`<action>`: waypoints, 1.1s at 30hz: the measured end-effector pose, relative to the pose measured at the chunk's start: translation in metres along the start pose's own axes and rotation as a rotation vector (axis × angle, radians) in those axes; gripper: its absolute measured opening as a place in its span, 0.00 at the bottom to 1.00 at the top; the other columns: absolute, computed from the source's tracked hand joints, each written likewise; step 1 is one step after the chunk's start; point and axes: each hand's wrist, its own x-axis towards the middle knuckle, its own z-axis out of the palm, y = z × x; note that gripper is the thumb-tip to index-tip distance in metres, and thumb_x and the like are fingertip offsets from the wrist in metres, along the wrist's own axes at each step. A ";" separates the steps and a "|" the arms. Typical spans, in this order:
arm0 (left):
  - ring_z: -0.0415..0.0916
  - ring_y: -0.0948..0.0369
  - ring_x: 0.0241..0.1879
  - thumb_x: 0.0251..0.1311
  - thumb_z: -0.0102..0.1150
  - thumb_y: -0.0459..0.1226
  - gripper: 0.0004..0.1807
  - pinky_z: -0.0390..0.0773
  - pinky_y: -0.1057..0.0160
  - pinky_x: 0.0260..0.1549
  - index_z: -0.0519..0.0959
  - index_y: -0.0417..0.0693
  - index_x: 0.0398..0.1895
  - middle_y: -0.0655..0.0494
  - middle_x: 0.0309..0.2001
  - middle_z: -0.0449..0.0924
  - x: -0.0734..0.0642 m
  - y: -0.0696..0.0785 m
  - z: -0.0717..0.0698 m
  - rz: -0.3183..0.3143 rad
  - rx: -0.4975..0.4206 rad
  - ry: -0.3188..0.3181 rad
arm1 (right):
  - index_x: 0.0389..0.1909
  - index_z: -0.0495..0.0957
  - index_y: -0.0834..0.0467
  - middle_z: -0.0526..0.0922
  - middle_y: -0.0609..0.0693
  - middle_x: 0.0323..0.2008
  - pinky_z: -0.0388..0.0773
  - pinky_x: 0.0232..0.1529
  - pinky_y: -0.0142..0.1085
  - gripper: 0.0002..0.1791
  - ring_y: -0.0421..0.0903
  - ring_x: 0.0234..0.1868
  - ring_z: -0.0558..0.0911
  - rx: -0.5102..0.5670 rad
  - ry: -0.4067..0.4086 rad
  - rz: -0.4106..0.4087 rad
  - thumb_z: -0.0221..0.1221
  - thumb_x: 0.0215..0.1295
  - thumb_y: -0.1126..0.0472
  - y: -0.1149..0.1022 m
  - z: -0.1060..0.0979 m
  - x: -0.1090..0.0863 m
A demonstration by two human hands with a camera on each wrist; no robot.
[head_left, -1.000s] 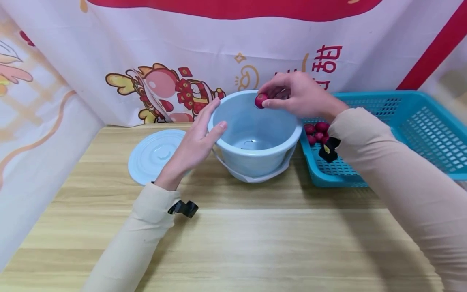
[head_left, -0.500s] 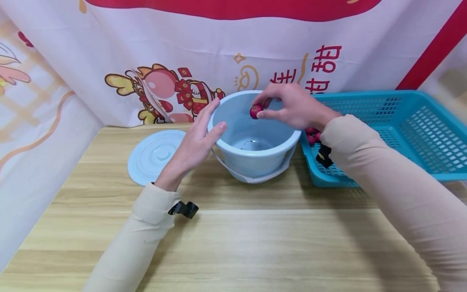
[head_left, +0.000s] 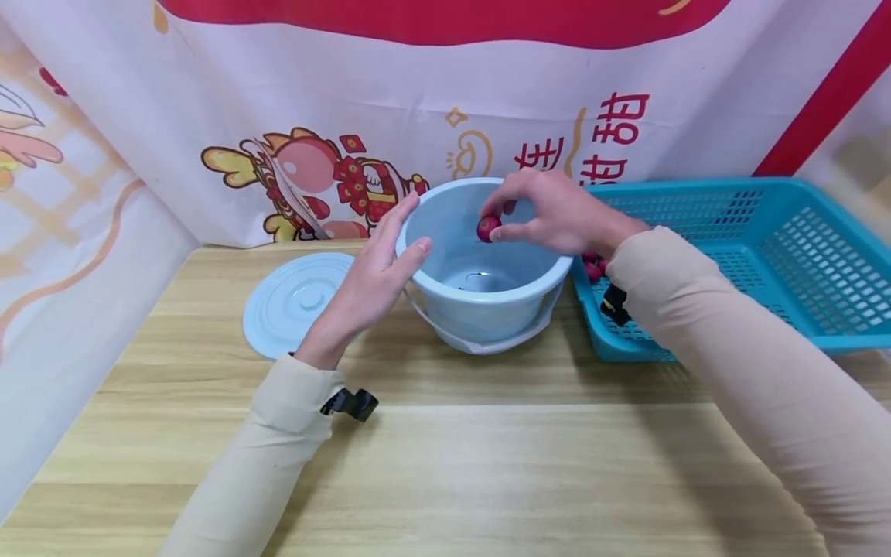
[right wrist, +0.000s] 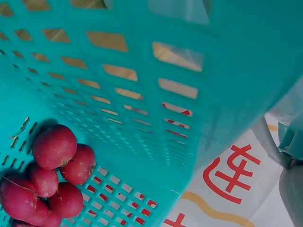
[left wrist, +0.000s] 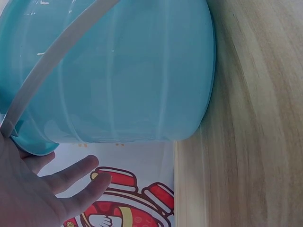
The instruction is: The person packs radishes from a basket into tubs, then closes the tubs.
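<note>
A light blue bucket (head_left: pixel 487 309) stands upright on the table, its grey handle (left wrist: pixel 57 52) hanging down the side. My left hand (head_left: pixel 376 263) rests on the left of its rim, thumb over the edge and fingers fairly straight along the outside. My right hand (head_left: pixel 557 213) pinches a red radish (head_left: pixel 489 227) between thumb and fingertips, just inside the bucket's mouth and above its floor. Several more radishes (right wrist: pixel 54 146) lie together in the left end of a teal basket (head_left: pixel 828 340), partly hidden by my right arm in the head view.
A round light blue lid (head_left: pixel 295 302) lies flat on the wooden table (head_left: pixel 445 472), left of the bucket and partly behind my left hand. The basket stands close at the bucket's right. A printed white cloth (head_left: pixel 390 85) hangs behind everything.
My right hand has moved left and down with the radish, from the bucket's back rim to inside its mouth. My left hand stays at the rim.
</note>
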 end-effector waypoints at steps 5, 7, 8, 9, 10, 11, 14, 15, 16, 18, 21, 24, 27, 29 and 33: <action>0.53 0.51 0.84 0.76 0.47 0.57 0.41 0.69 0.31 0.73 0.47 0.68 0.87 0.63 0.88 0.45 0.000 0.000 0.000 -0.002 -0.001 0.001 | 0.64 0.84 0.49 0.80 0.50 0.63 0.75 0.68 0.56 0.24 0.50 0.64 0.74 -0.035 -0.016 0.009 0.72 0.67 0.54 -0.001 -0.001 0.002; 0.53 0.51 0.84 0.76 0.47 0.58 0.41 0.69 0.31 0.74 0.47 0.69 0.87 0.63 0.88 0.45 -0.001 0.000 -0.001 -0.001 -0.004 0.003 | 0.64 0.84 0.49 0.80 0.50 0.63 0.75 0.67 0.56 0.25 0.50 0.64 0.74 -0.047 -0.016 0.008 0.72 0.67 0.54 -0.002 -0.001 0.002; 0.53 0.51 0.84 0.76 0.47 0.58 0.41 0.69 0.31 0.74 0.47 0.69 0.87 0.63 0.88 0.45 -0.001 0.000 -0.001 0.002 -0.005 0.005 | 0.64 0.84 0.49 0.80 0.50 0.63 0.75 0.67 0.56 0.25 0.50 0.64 0.73 -0.050 -0.016 0.007 0.72 0.67 0.54 -0.002 -0.001 0.003; 0.53 0.51 0.84 0.76 0.47 0.58 0.41 0.69 0.31 0.74 0.47 0.69 0.87 0.63 0.88 0.45 -0.001 0.000 -0.002 0.005 -0.006 0.005 | 0.64 0.84 0.48 0.80 0.50 0.63 0.75 0.67 0.56 0.25 0.50 0.64 0.73 -0.052 -0.016 0.008 0.72 0.67 0.54 -0.002 -0.002 0.003; 0.53 0.51 0.84 0.76 0.47 0.58 0.41 0.69 0.31 0.74 0.48 0.68 0.87 0.63 0.88 0.45 -0.001 0.001 -0.002 0.008 -0.005 0.005 | 0.64 0.84 0.49 0.81 0.50 0.63 0.75 0.67 0.56 0.25 0.50 0.64 0.73 -0.053 -0.017 0.006 0.72 0.67 0.54 -0.002 -0.002 0.003; 0.53 0.51 0.84 0.76 0.47 0.58 0.40 0.69 0.31 0.74 0.48 0.68 0.87 0.63 0.88 0.45 -0.001 0.001 -0.002 0.010 -0.005 0.004 | 0.64 0.84 0.48 0.81 0.50 0.63 0.75 0.67 0.55 0.25 0.50 0.64 0.73 -0.053 -0.018 0.006 0.72 0.67 0.54 -0.002 -0.002 0.002; 0.53 0.51 0.84 0.77 0.46 0.58 0.40 0.70 0.31 0.73 0.47 0.68 0.87 0.64 0.88 0.45 0.000 0.001 -0.001 0.010 -0.002 0.000 | 0.64 0.84 0.49 0.81 0.50 0.63 0.75 0.67 0.55 0.25 0.50 0.64 0.73 -0.052 -0.025 0.007 0.72 0.67 0.54 -0.002 -0.002 0.001; 0.53 0.51 0.84 0.77 0.46 0.58 0.40 0.70 0.32 0.73 0.47 0.68 0.87 0.64 0.88 0.45 0.000 0.001 -0.001 0.009 0.000 -0.002 | 0.64 0.84 0.49 0.81 0.50 0.62 0.75 0.67 0.55 0.25 0.50 0.64 0.73 -0.053 -0.026 0.006 0.72 0.67 0.54 -0.002 -0.002 0.001; 0.53 0.51 0.84 0.76 0.46 0.58 0.40 0.70 0.32 0.73 0.47 0.68 0.87 0.64 0.88 0.45 0.000 0.001 -0.001 0.006 0.003 -0.002 | 0.64 0.84 0.49 0.82 0.50 0.62 0.75 0.67 0.55 0.25 0.50 0.64 0.73 -0.053 -0.027 0.005 0.72 0.67 0.54 -0.001 -0.002 0.001; 0.53 0.50 0.84 0.76 0.46 0.58 0.40 0.71 0.32 0.72 0.47 0.68 0.87 0.63 0.88 0.45 -0.001 0.001 0.000 0.001 0.007 -0.002 | 0.64 0.84 0.49 0.82 0.50 0.61 0.75 0.66 0.55 0.25 0.50 0.64 0.73 -0.057 -0.028 0.004 0.73 0.66 0.53 -0.001 -0.001 0.001; 0.53 0.50 0.84 0.77 0.47 0.58 0.40 0.72 0.32 0.72 0.47 0.68 0.87 0.63 0.88 0.45 0.000 0.002 0.000 0.001 0.011 0.000 | 0.64 0.84 0.49 0.82 0.49 0.61 0.75 0.66 0.55 0.25 0.50 0.63 0.74 -0.067 -0.026 0.000 0.73 0.66 0.53 -0.001 -0.002 0.000; 0.53 0.50 0.84 0.77 0.47 0.57 0.40 0.72 0.32 0.72 0.47 0.68 0.87 0.63 0.88 0.45 0.000 0.002 0.000 -0.001 0.011 0.002 | 0.64 0.84 0.49 0.82 0.50 0.61 0.75 0.66 0.55 0.25 0.50 0.63 0.74 -0.079 -0.025 -0.008 0.73 0.65 0.53 -0.001 -0.002 0.000; 0.54 0.50 0.84 0.77 0.47 0.57 0.40 0.72 0.32 0.72 0.47 0.68 0.87 0.63 0.88 0.46 0.000 0.002 0.001 -0.005 0.012 0.002 | 0.63 0.85 0.49 0.82 0.50 0.61 0.75 0.67 0.55 0.25 0.50 0.63 0.74 -0.082 -0.026 -0.020 0.73 0.65 0.54 -0.001 -0.002 0.000; 0.54 0.50 0.84 0.77 0.47 0.56 0.40 0.72 0.32 0.72 0.47 0.69 0.87 0.63 0.88 0.46 0.000 0.001 0.001 -0.007 0.013 0.000 | 0.63 0.85 0.50 0.83 0.50 0.61 0.75 0.66 0.55 0.25 0.50 0.63 0.75 -0.084 -0.023 -0.029 0.73 0.65 0.54 0.000 -0.001 0.000; 0.54 0.50 0.83 0.77 0.47 0.57 0.40 0.71 0.31 0.72 0.47 0.69 0.87 0.62 0.88 0.46 -0.002 0.001 0.000 -0.011 0.017 0.000 | 0.62 0.85 0.51 0.84 0.52 0.61 0.77 0.67 0.56 0.24 0.51 0.64 0.75 -0.072 -0.014 -0.049 0.73 0.66 0.56 0.000 0.002 0.000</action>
